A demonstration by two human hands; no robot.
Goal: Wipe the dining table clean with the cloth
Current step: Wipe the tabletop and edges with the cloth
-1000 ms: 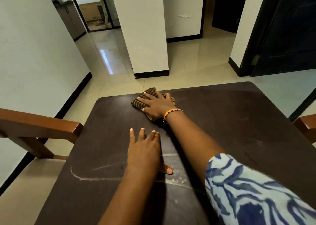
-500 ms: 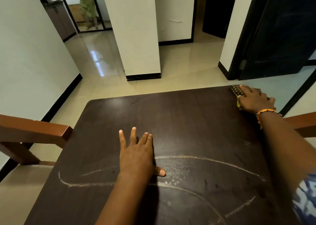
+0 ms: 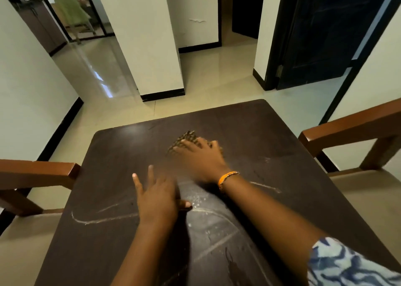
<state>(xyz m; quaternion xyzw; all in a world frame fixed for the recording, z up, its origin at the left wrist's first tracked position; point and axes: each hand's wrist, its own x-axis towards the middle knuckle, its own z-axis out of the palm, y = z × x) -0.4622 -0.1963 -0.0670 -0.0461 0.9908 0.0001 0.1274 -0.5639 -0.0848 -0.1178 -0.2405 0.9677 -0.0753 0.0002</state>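
A dark brown dining table [image 3: 271, 133] fills the lower view, with pale curved streaks and white specks on its near half. A brown checked cloth [image 3: 186, 137] lies on the far middle of the tabletop. My right hand [image 3: 200, 157], blurred by motion, presses flat on the cloth with straight fingers; an orange bracelet circles its wrist. My left hand [image 3: 157, 195] rests flat on the table nearer to me, fingers spread, just left of the right forearm.
Brown wooden chair backs stand at the table's left [image 3: 36, 172] and right [image 3: 351, 127]. Beyond the far edge is glossy tiled floor, a white pillar [image 3: 147, 46] and a dark door [image 3: 321, 31]. A person in green [image 3: 65, 3] stands in the far doorway.
My right hand has swept the cloth from the far right corner back left to the table's far middle. The left hand has stayed planted.
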